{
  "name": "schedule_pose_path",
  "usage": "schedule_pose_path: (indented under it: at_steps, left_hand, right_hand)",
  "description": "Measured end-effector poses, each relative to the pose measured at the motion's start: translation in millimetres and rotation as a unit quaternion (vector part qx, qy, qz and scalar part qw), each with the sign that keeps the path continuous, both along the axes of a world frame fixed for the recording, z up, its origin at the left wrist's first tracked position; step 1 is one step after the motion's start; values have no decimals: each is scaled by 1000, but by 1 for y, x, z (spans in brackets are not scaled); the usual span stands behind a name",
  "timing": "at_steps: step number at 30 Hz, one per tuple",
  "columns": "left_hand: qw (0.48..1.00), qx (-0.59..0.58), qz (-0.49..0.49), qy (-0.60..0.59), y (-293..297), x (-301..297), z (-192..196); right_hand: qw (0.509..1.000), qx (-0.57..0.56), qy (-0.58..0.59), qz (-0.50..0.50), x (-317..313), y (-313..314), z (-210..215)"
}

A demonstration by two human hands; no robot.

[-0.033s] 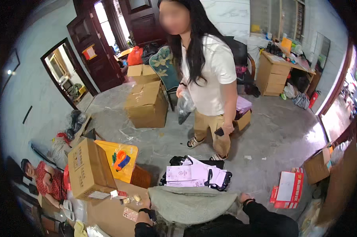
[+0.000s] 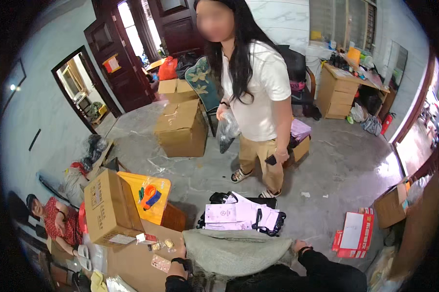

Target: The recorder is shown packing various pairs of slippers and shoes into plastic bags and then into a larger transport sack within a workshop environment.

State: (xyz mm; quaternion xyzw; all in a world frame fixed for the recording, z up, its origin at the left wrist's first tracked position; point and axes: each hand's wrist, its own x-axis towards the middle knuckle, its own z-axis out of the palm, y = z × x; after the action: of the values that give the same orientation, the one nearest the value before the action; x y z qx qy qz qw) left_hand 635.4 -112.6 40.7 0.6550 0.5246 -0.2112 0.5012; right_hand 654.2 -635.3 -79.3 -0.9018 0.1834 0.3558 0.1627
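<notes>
A grey-green woven sack [image 2: 236, 254] is spread across my lap at the lower middle. My left hand [image 2: 181, 250] grips its left edge, and at the opposite edge my right hand [image 2: 301, 245] is closed on the cloth; the fingers of both hands are partly hidden. Just beyond the sack, on the floor, lies a pile of light purple printed packs [image 2: 221, 214] with black straps and black plastic around them. Beside my left wrist a pink patterned phone [image 2: 160, 264] lies on a brown cardboard surface [image 2: 124, 265].
A standing person [image 2: 264, 97] holds a clear bag [image 2: 227, 127] and a dark object. Another person [image 2: 61, 221] sits at left. A carton [image 2: 111, 207] stands near a yellow stool [image 2: 161, 181]. Another carton [image 2: 181, 131] sits farther back. A red-and-white flattened box [image 2: 354, 233] lies right.
My right hand and the sack's right edge have come slightly to the left. The left hand keeps its place, and the view has shifted a little.
</notes>
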Motion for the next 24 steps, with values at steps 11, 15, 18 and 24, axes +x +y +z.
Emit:
schedule_pose_path:
  at_steps: [11,15,18,24]
  left_hand:
    - [961,79,-113,-240,-44,-113,-75]
    - [935,160,-206,-241,-56,-114,-66]
    - [913,202,-298,-190,-49,-131,-63]
    - [808,340,-460,-143,-80,-160,-52]
  right_hand:
    - [912,215,98,336,-30,37,-159]
    - [913,232,27,335,-36,8,-93]
    - [902,124,125,393,-34,0,-96]
    - [833,161,179,498,-38,-27,-157]
